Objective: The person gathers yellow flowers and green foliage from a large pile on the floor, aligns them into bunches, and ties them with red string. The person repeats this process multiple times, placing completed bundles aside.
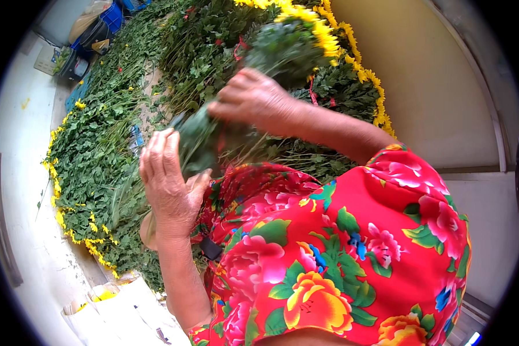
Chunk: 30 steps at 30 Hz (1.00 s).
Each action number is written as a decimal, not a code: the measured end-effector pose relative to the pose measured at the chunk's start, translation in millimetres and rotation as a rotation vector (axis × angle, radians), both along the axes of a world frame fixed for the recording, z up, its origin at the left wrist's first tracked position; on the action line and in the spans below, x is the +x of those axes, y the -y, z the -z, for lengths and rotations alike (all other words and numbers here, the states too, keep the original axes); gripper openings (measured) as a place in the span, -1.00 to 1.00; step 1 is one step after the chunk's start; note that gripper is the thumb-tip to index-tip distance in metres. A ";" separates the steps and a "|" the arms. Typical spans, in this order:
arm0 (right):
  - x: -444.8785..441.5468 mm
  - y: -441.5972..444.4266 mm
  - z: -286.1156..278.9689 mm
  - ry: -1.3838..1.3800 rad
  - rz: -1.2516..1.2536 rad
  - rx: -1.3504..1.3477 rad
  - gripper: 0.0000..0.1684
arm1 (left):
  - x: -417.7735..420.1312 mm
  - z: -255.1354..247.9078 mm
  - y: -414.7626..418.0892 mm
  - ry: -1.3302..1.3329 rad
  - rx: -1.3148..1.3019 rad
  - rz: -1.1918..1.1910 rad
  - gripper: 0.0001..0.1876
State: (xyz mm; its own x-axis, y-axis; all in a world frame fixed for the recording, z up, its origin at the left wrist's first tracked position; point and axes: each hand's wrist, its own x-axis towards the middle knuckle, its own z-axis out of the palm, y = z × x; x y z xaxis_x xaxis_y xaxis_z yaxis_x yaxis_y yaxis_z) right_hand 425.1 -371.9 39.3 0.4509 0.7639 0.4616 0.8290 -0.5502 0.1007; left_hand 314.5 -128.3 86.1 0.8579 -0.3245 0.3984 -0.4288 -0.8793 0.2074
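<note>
My right hand (257, 101) grips a bunch of yellow chrysanthemums (285, 47) by its leafy stems. The blurred bunch slants across the view, with its yellow heads at the upper right and its lower foliage near my left hand (171, 186). That left hand is raised with straight fingers, its thumb apart, beside the lower foliage (199, 138); blur hides whether it touches. Beneath both hands lies a wide heap of cut chrysanthemums (108, 142), their heads along the outer edges. Red ties (240, 48) show among the bunches at the top.
White walls stand at left (30, 181) and right (415, 86). Blue crates (112, 17) and dark buckets (73, 65) are at the upper left. White bags or boxes (125, 311) with yellow flowers stand lower left. A small blue-and-white packet (136, 139) lies among the stems.
</note>
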 end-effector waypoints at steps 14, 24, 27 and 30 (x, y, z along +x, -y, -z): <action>68.8 89.8 145.0 -0.316 0.328 -0.376 -0.30 | -194.5 91.7 -222.7 -0.217 -0.191 -0.936 -0.48; 34.0 -263.9 111.5 -0.535 -0.356 -0.314 -0.60 | -256.8 151.1 -279.1 -0.214 -0.521 -1.184 -0.63; 44.7 -387.2 167.7 -0.770 -0.466 -0.431 -0.56 | -262.7 193.2 -293.2 -0.274 -0.667 -1.291 -0.64; 30.3 -506.0 197.0 -0.806 -0.418 -0.592 -0.53 | -250.9 190.3 -310.5 -0.322 -0.916 -1.301 -0.60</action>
